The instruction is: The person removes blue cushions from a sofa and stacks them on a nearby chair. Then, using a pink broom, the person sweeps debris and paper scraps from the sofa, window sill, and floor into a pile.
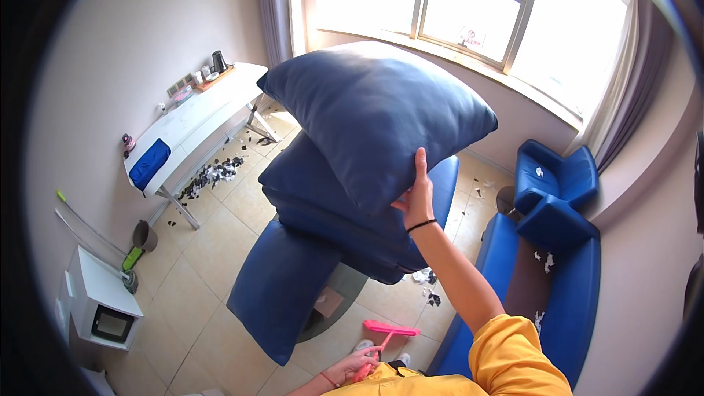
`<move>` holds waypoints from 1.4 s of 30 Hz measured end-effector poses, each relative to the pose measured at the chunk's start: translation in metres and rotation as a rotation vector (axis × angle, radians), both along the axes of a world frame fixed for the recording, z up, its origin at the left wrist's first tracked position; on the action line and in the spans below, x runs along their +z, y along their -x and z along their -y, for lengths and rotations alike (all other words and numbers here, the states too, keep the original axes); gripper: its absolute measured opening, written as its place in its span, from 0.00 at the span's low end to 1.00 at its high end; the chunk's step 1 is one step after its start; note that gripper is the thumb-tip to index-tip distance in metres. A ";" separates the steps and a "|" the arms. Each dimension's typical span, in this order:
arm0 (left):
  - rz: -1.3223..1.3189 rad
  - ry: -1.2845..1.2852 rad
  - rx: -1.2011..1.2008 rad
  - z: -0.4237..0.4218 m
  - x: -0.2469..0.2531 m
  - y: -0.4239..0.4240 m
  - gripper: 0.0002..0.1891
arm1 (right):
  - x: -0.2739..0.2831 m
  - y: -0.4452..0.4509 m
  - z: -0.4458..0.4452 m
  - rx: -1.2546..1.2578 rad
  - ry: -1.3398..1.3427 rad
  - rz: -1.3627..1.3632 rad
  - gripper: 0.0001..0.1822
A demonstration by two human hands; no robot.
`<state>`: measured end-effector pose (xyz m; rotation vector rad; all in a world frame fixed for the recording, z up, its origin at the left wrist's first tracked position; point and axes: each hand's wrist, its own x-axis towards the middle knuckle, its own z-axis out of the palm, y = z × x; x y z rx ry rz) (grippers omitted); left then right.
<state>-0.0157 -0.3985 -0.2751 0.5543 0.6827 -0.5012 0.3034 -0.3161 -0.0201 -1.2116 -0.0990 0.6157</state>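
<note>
My right hand [419, 201] grips the lower corner of a large blue cushion [379, 115], thumb on its face, and holds it up over a stack. Below it lie thick blue seat cushions [330, 214], piled on a dark oval glass table [349, 286]. Another blue cushion [283, 286] leans over the table's left end. Low in front of my body, my left hand [357, 363] is closed around the handle of a pink brush [391, 330], its wide head pointing away from me. Most of the tabletop is hidden under the cushions.
A blue sofa [572, 297] without seat cushions holds white scraps, beside a blue armchair [542, 170]. Black and white shreds [217, 173] litter the tiles near a white desk [203, 115]. At left stand a microwave [110, 313], a bin [144, 235] and a green-headed broom [132, 258].
</note>
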 end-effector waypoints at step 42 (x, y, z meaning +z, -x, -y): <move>-0.014 -0.025 -0.005 0.002 0.010 0.003 0.28 | -0.002 0.090 -0.061 0.506 -0.255 -0.184 0.33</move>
